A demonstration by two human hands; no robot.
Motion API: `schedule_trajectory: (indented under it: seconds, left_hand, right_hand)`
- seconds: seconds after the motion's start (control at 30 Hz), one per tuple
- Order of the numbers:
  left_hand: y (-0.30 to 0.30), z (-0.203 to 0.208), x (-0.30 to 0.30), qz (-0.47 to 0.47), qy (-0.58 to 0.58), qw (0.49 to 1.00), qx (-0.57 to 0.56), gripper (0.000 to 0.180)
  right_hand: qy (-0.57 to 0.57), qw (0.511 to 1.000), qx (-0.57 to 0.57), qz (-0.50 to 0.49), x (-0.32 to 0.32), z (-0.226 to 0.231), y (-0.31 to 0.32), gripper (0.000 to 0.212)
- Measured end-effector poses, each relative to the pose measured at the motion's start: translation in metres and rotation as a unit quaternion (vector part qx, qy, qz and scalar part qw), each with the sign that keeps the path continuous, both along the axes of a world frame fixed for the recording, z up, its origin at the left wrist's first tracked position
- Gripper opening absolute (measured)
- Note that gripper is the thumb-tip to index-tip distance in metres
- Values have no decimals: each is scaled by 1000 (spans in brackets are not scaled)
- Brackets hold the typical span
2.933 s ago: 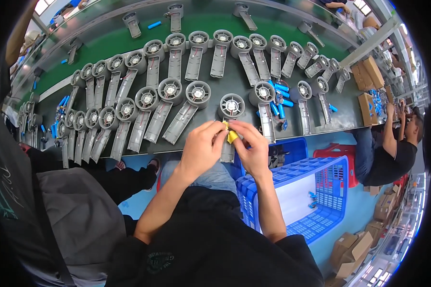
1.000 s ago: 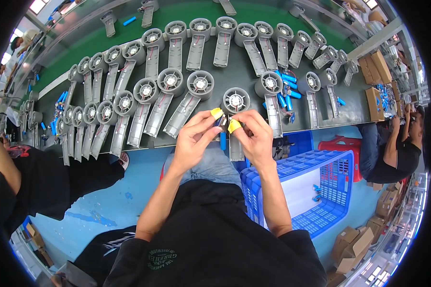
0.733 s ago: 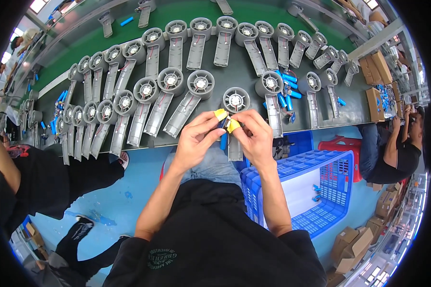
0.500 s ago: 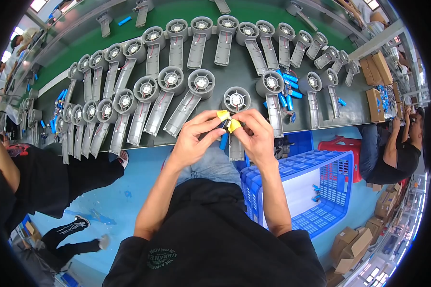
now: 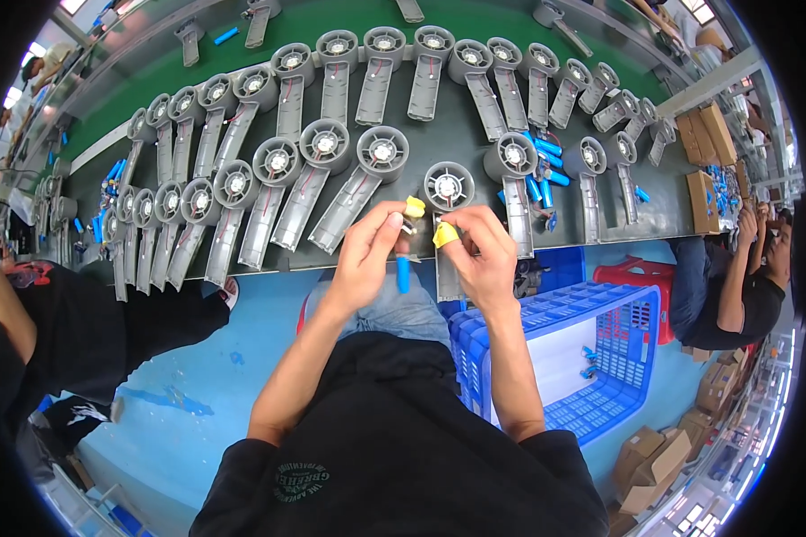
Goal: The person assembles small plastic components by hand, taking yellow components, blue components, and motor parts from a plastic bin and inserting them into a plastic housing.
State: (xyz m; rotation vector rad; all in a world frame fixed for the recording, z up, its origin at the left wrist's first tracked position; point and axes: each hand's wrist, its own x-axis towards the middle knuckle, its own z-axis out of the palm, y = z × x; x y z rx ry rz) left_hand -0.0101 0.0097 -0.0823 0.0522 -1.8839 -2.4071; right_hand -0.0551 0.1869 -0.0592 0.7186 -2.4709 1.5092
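My left hand (image 5: 367, 255) is closed, with a blue cylindrical battery (image 5: 403, 274) hanging below its fingers and a small whitish end piece showing near the thumb. Yellow wrapping (image 5: 415, 207) covers a fingertip of this hand. A short gap to the right, my right hand (image 5: 484, 258) pinches thumb against index finger; whatever lies between them is too small to tell. Its thumb wears yellow wrapping (image 5: 444, 234) too. Just beyond both hands lies a grey fan housing (image 5: 448, 186) with a long half-open handle, partly hidden by my right hand.
Rows of similar grey fan housings (image 5: 382, 152) cover the dark green table (image 5: 421, 143). Loose blue batteries (image 5: 546, 161) lie at the right. Below the table edge stand a blue plastic crate (image 5: 555, 304) and a red stool (image 5: 640, 277). Other people sit at both sides.
My hands have drawn apart, the left moving a little left. The blue battery has shifted left and lower along with it, and more of it shows. My right hand stays nearly in place.
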Motion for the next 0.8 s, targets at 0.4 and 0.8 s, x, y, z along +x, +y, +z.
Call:
schedule_trajectory:
  seconds: [0.4,0.8]
  left_hand:
    - [3,27,-21,51,263,873,-408,18]
    - [14,24,-17,24,-39,992,-115,13]
  right_hand:
    - [-38,997,16,62,-7,7,11,22]
    - [135,987,83,-1,-5,-3,6,28]
